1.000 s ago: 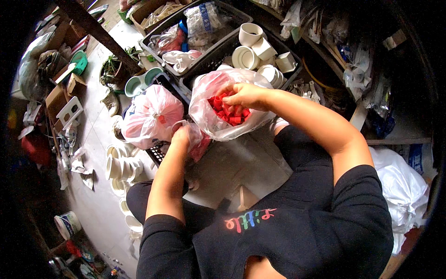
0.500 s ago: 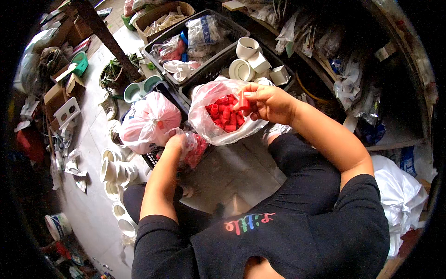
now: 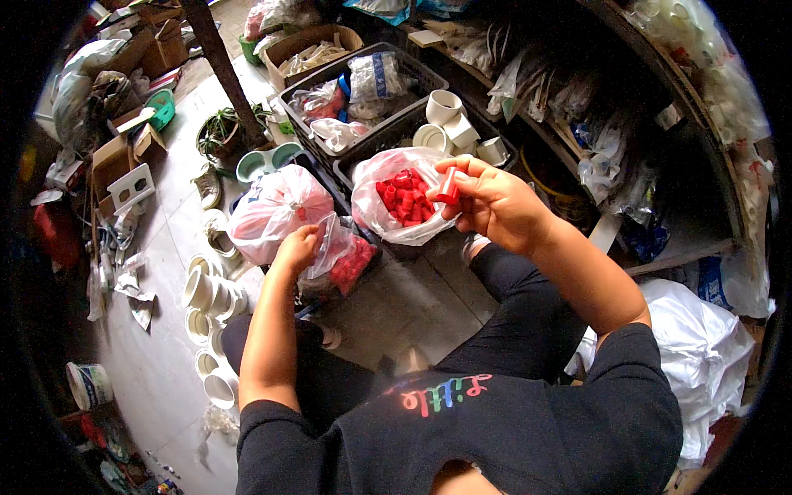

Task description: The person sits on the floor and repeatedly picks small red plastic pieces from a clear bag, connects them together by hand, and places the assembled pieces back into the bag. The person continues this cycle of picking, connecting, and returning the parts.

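Note:
Between the fingertips of my right hand (image 3: 503,206) is a short red plastic pipe fitting (image 3: 448,188), held up beside an open white plastic bag (image 3: 370,221). Several similar red fittings (image 3: 404,196) fill that bag. My left hand (image 3: 299,250) is closed on the gathered plastic of a clear bag (image 3: 332,238) with small red pieces (image 3: 351,264) inside. Right behind this hand sits a knotted, full whitish-pink bag (image 3: 276,216). Some of the left fingers are hidden from view.
Black crates (image 3: 375,124) beyond the bags hold wrapped goods and white pipe fittings (image 3: 432,139). More white fittings (image 3: 210,293) line the floor at left. A cluttered shelf (image 3: 660,165) curves along the right, with a large white sack (image 3: 693,355) below. A dark post (image 3: 221,74) rises at back left.
My right hand has moved the red fitting a little away from the open bag's mouth, to the right. The left hand now shows more clearly on the clear bag. The whole view has shifted slightly.

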Available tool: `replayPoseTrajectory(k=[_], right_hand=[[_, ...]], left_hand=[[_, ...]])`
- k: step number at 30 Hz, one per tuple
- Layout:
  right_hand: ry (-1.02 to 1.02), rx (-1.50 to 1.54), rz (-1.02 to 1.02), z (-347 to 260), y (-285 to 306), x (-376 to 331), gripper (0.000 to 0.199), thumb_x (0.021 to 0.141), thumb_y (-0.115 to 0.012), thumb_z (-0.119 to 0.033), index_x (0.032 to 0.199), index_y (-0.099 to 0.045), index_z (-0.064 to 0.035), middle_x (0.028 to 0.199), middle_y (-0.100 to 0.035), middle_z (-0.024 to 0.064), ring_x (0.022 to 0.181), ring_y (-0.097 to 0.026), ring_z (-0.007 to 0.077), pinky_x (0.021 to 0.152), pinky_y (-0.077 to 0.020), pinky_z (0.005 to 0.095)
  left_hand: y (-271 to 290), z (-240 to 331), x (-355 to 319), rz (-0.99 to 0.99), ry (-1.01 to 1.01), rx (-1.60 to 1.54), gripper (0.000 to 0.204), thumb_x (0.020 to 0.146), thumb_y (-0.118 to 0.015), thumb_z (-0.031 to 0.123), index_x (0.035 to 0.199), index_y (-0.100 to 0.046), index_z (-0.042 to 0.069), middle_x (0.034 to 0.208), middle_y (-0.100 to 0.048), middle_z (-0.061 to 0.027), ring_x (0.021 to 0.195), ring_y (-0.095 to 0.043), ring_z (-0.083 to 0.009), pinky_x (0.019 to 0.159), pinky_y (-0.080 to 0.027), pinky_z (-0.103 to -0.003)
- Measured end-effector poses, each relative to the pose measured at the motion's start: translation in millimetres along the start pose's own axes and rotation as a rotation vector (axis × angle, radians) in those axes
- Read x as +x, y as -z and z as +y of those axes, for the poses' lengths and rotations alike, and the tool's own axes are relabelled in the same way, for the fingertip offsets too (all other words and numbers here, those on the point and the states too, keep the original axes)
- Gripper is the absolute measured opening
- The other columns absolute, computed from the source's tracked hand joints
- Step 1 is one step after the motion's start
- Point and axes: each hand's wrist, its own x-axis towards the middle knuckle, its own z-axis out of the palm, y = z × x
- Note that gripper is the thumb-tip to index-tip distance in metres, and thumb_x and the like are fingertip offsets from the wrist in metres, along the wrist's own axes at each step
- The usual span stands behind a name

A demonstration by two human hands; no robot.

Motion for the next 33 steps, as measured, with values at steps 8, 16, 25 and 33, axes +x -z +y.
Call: replayPoseTrajectory(k=[8, 16, 25, 33], right_hand=[[0.219, -0.198, -0.027, 24, -37, -3, 0.023, 0.085, -0.054, -0.018, 0.104, -0.049, -0.0078, 0.093, -0.06, 0.0045, 0.073, -0.054, 0.0078, 0.058, -0.0423, 0.0207], [0.433, -0.382, -0.017, 44, -45, 6, 0.027, 0.078, -0.062, -0.004, 0.103, -0.051, -0.001, 0.095, -0.058, 0.0071, 0.089, -0.056, 0.0127, 0.079, -0.0448, 0.0249], [0.726, -0.99, 0.078, 42, -45, 14, 0.024, 0.072, -0.063, 0.004, 0.094, -0.056, -0.0002, 0.092, -0.058, 0.0083, 0.084, -0.056, 0.0129, 0.073, -0.0462, 0.0246], [0.763, -1.063, 0.075, 43, -48, 20, 0.024, 0.067, -0.065, 0.005, 0.09, -0.058, -0.0011, 0.091, -0.059, 0.0107, 0.079, -0.058, 0.0162, 0.069, -0.0474, 0.0253]], left_hand=[[-34, 103, -90, -0.325, -0.415, -1.195, 0.015, 0.088, -0.048, 0.015, 0.101, -0.048, 0.009, 0.099, -0.058, -0.0101, 0.084, -0.06, -0.0179, 0.066, -0.05, -0.028], [-46, 114, -104, -0.423, -0.355, -1.372, 0.015, 0.084, -0.056, 0.017, 0.094, -0.055, 0.006, 0.097, -0.059, -0.0075, 0.082, -0.058, -0.0125, 0.069, -0.048, -0.024], [-43, 126, -91, -0.425, -0.253, -1.497, 0.025, 0.079, -0.062, 0.012, 0.102, -0.053, 0.007, 0.095, -0.057, -0.0038, 0.087, -0.055, -0.011, 0.076, -0.048, -0.025], [-46, 112, -81, -0.484, -0.414, -1.43, 0.032, 0.076, -0.065, 0.009, 0.106, -0.053, 0.009, 0.098, -0.057, -0.0013, 0.086, -0.054, -0.0091, 0.07, -0.043, -0.02]])
